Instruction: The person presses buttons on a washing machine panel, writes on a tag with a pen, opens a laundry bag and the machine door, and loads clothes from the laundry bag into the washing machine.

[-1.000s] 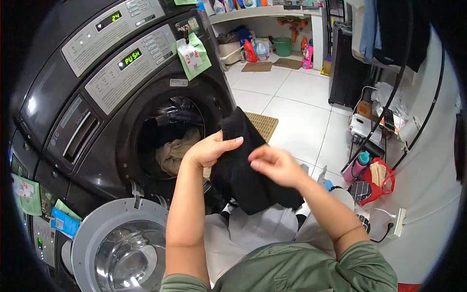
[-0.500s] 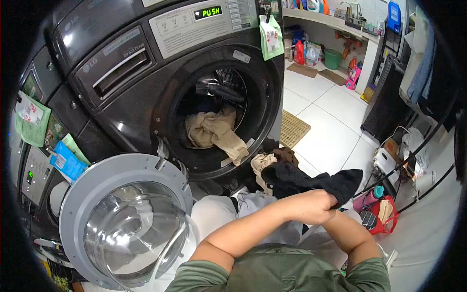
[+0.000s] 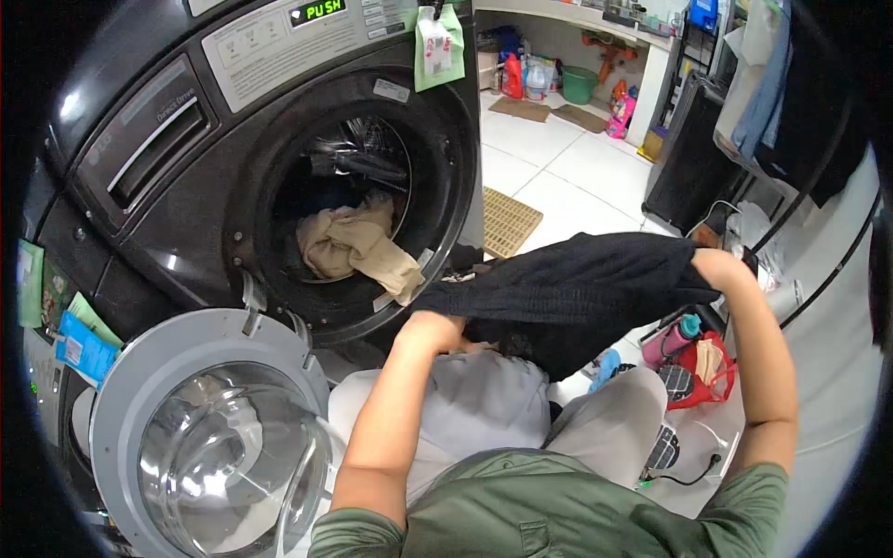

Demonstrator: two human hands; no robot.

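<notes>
A black garment (image 3: 595, 288) with a gathered elastic band is stretched sideways between my two hands, above my lap. My left hand (image 3: 435, 332) is closed on its left end, at the band, with some fingers hidden by the cloth. At the far right end, my right hand (image 3: 714, 270) grips the cloth, its fingertips tucked out of sight. Beyond my left hand, beige clothing (image 3: 358, 246) hangs over the lip of the open washer drum (image 3: 349, 158). Grey cloth (image 3: 484, 395) lies across my lap beneath the garment.
The washer's round glass door (image 3: 223, 456) is swung out at my left. To the right stand a pink bottle (image 3: 668, 342) and a red bag (image 3: 712, 367). A yellow grate (image 3: 509, 223) lies on the tiled floor. A dark suitcase (image 3: 684, 153) stands farther back.
My hands, close together before, have moved apart, the left one leftward and the right one up and rightward. The bunched black garment is now spread out between them. The view has shifted right.
</notes>
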